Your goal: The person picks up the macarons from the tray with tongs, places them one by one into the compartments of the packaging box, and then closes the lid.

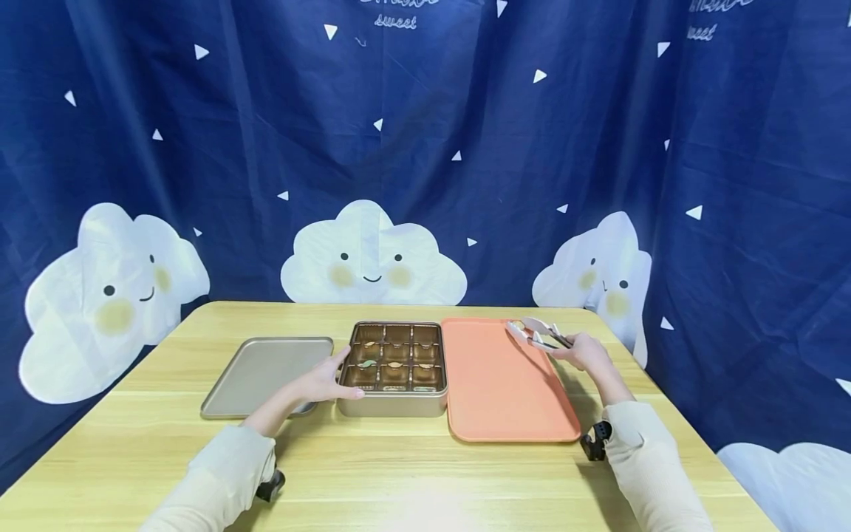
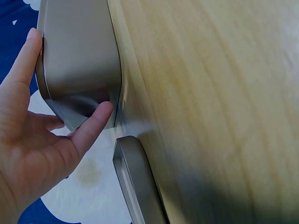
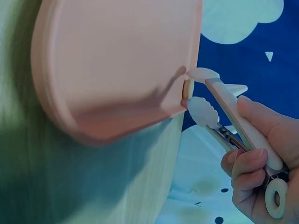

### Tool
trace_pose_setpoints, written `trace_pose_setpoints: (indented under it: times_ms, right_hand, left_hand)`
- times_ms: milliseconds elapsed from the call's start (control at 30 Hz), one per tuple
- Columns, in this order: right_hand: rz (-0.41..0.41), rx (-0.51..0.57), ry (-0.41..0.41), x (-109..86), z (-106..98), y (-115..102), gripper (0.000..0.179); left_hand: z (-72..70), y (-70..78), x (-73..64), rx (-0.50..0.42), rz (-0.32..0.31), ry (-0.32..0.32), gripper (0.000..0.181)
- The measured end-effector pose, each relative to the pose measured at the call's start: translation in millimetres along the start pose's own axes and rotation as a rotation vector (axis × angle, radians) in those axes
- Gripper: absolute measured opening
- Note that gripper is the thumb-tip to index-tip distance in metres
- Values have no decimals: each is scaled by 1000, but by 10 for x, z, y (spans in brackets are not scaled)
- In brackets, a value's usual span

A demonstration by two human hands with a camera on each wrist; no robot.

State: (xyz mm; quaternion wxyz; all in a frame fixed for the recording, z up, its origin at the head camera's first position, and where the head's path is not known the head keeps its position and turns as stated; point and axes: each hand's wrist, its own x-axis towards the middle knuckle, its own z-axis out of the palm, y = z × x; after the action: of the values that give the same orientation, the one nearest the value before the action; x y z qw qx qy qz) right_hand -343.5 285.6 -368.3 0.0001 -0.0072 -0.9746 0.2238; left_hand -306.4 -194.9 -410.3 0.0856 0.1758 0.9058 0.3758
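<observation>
My left hand (image 1: 319, 380) rests against the left side of a champagne-coloured metal tin (image 1: 392, 405), its thumb and fingers spread and fairly straight. Inside the tin sits a brown plastic divider (image 1: 397, 353) with nine compartments; small coloured patches show in several of them. White-headed tongs (image 1: 547, 338) are gripped in my right hand (image 1: 588, 355), their tips apart over the far right corner of an orange tray (image 1: 501, 391). A small tan piece (image 3: 188, 88) lies in that corner between the tips; its exact kind is unclear.
A flat metal lid (image 1: 269, 373) lies on the wooden table (image 1: 372, 473), left of the tin. The orange tray stands right against the tin's right side. Behind the table hangs a dark blue curtain (image 1: 425, 170) with white clouds.
</observation>
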Motion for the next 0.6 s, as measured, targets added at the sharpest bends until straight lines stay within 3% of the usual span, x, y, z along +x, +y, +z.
trace_pose_setpoints:
  times_ms: [600]
  right_hand:
    - [-54,24,-15,1,42,3,33]
  left_hand:
    - [-6,20,-4,6,7,2,108]
